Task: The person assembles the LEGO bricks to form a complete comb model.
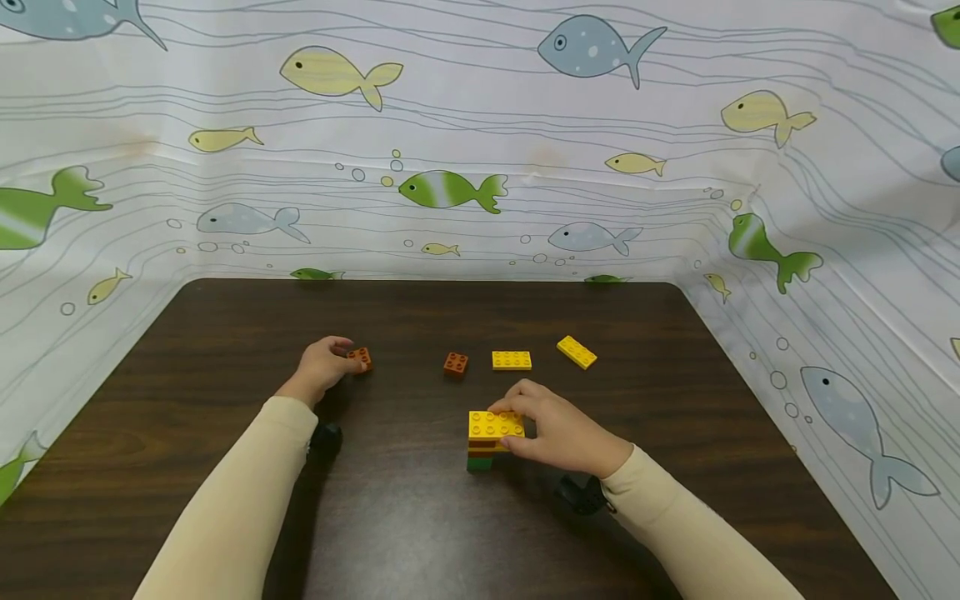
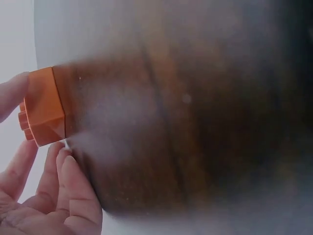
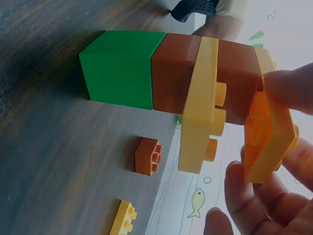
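A tower of toy bricks stands on the table, with a green brick at its base. Above that come a brown brick, a flat yellow brick and a second brown brick. The topmost flat yellow brick juts out to the right, as does the yellow one below it. My right hand pinches this top brick at its overhanging end, thumb on the near side and fingers on the far side. Farther left, my left hand grips a loose orange-brown brick between thumb and fingers, low at the table.
Behind the tower lie a square brown brick, a flat yellow brick and another flat yellow brick turned at an angle. The dark wooden table meets a fish-patterned curtain at its back and sides.
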